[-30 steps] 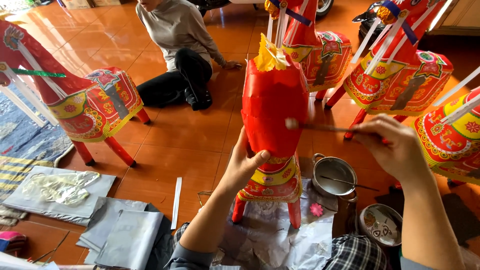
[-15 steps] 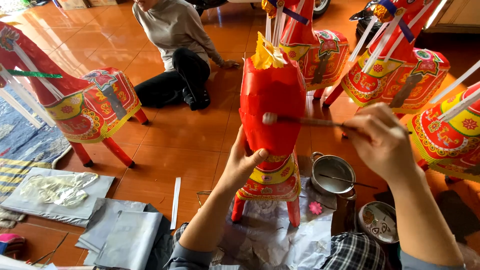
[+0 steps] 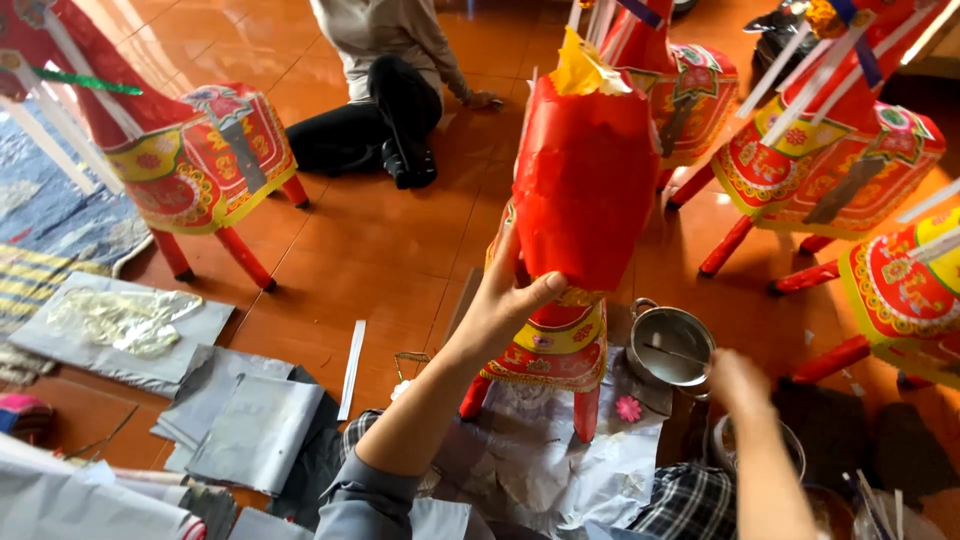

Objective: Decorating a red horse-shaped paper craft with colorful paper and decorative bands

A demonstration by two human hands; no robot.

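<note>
The right hand (image 3: 740, 375) is blurry, so its grip is unclear. The seated person (image 3: 395, 75) is cut off at the top edge.

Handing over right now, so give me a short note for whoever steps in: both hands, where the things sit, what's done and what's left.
Left hand: pressed flat against the lower edge of the red paper wrapped on the paper horse, no closed grip.
Right hand: blurred, down by the metal pot; whether it holds anything is unclear.
Things: the horse stands on crumpled white paper; the pot sits on the floor to its right.
Done: red paper covers the upper body.
Left: the lower edge looks ragged and probably needs fixing down.
</note>
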